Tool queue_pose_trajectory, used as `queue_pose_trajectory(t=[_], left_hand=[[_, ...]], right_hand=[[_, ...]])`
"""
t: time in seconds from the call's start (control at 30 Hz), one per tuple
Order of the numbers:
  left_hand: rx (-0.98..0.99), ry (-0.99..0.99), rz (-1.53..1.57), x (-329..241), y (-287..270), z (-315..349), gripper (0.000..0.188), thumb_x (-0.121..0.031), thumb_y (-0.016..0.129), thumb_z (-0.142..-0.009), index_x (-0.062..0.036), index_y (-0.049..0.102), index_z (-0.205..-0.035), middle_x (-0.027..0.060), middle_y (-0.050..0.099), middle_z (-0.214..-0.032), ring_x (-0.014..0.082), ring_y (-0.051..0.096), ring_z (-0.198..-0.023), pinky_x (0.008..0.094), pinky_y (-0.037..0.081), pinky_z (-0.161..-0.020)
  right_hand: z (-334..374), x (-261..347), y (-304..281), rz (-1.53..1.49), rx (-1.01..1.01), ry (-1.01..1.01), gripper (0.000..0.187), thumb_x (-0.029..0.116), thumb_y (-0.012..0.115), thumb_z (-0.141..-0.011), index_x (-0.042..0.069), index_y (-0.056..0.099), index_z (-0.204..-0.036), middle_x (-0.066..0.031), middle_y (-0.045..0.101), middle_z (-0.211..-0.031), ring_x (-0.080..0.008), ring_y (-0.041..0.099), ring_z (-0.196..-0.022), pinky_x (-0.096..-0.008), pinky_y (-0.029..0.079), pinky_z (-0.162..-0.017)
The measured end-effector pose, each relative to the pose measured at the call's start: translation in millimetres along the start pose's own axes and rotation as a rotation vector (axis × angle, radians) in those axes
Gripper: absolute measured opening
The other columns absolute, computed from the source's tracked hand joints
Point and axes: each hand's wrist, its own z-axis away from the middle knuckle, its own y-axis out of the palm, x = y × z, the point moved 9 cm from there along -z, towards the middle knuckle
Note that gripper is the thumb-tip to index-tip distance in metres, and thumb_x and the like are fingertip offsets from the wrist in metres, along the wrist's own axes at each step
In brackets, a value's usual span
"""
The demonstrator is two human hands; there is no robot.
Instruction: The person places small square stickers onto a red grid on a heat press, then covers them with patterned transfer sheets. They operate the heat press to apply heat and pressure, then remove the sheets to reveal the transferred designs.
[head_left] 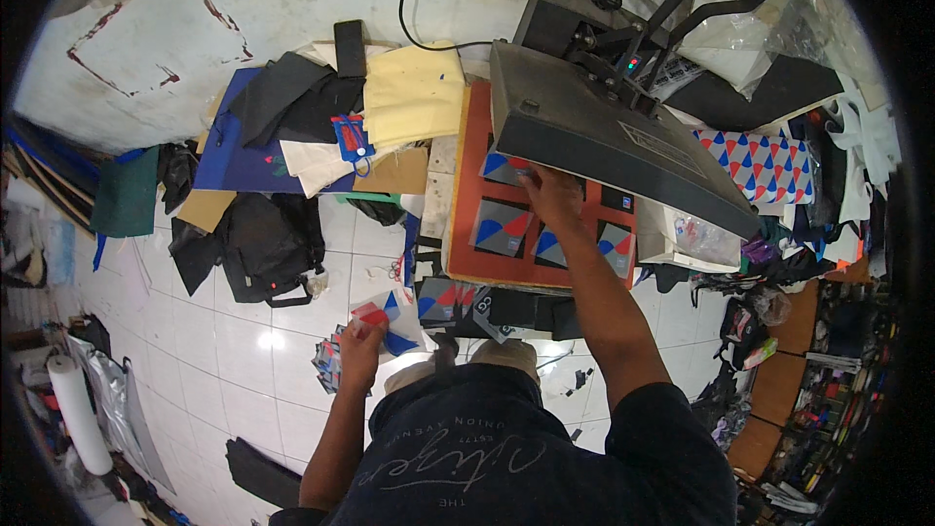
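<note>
A heat press stands in front of me, its dark upper plate (604, 141) raised and swung over an orange pad (469, 122). Several black pieces lie on the pad, most topped with red, blue and grey printed film (502, 227). My right hand (555, 197) reaches under the plate's near edge, fingers closed at the rim of a printed film (501, 168) at the pad's left. Below the pad, to the left, my left hand (360, 346) pinches a pale sheet with red and blue shapes (397, 331). A fanned bunch of printed pieces (326, 368) shows beside that hand; whether it holds them is unclear.
Black and printed pieces (443, 302) lie before the press. Left of it are yellow cloth (414, 93), black fabric (287, 97) and a phone (350, 49). A black bag (271, 244) rests on the tiled floor. A patterned red-blue sheet (755, 166) lies right. A cable (404, 5) hangs behind.
</note>
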Motion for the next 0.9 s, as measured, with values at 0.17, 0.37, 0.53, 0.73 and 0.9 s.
queue_pose_trajectory(t=[0.17, 0.37, 0.53, 0.73, 0.9], left_hand=[[-0.017, -0.008, -0.112, 4.2, -4.1, 4.1, 0.018, -0.013, 0.066, -0.086, -0.0009, 0.064, -0.1, 0.0041, 0.066, -0.088, 0.0116, 0.058, -0.078, 0.0268, 0.046, -0.071], [-0.015, 0.026, -0.066, 9.2, -5.5, 3.0, 0.018, -0.013, 0.066, -0.086, -0.0009, 0.064, -0.1, 0.0047, 0.066, -0.087, 0.0123, 0.059, -0.077, 0.0272, 0.046, -0.071], [-0.01, 0.035, -0.052, 10.8, -4.0, 3.1, 0.019, -0.014, 0.067, -0.087, -0.0012, 0.064, -0.101, 0.0045, 0.066, -0.088, 0.012, 0.059, -0.077, 0.0271, 0.046, -0.071], [-0.009, 0.009, -0.076, 13.1, -5.2, 5.3, 0.02, -0.013, 0.067, -0.087, -0.001, 0.063, -0.102, 0.0049, 0.066, -0.09, 0.012, 0.059, -0.08, 0.0272, 0.046, -0.073], [-0.007, 0.011, -0.059, 7.5, -2.9, 7.6, 0.021, -0.012, 0.066, -0.088, 0.0002, 0.062, -0.105, 0.0053, 0.067, -0.091, 0.0123, 0.06, -0.082, 0.0271, 0.047, -0.074]], right_hand=[[-0.2, 1.1, -1.2, -0.01, -0.015, -0.023, 0.042, 0.037, 0.062, -0.088, 0.019, 0.057, -0.126, -0.0092, 0.06, -0.117, -0.0312, 0.057, -0.11, -0.0442, 0.047, -0.093], [0.0, 5.6, -7.5, -0.022, 0.032, 0.007, 0.041, 0.037, 0.062, -0.087, 0.018, 0.059, -0.123, -0.0094, 0.061, -0.115, -0.0302, 0.057, -0.11, -0.0435, 0.047, -0.093], [-0.5, 1.2, -8.4, -0.005, -0.075, -0.024, 0.039, 0.035, 0.065, -0.086, 0.015, 0.061, -0.12, -0.0078, 0.065, -0.103, -0.0281, 0.061, -0.101, -0.0424, 0.049, -0.087], [-1.5, 9.2, -17.2, -0.058, -0.072, -0.062, 0.035, 0.03, 0.068, -0.084, 0.014, 0.064, -0.115, -0.0054, 0.067, -0.086, -0.0261, 0.065, -0.088, -0.0418, 0.051, -0.08], [-5.9, -4.5, 5.2, -0.181, 0.084, 0.0, 0.051, 0.033, 0.07, -0.082, 0.01, 0.055, -0.124, -0.0148, 0.058, -0.118, -0.0369, 0.054, -0.114, -0.0513, 0.041, -0.095]])
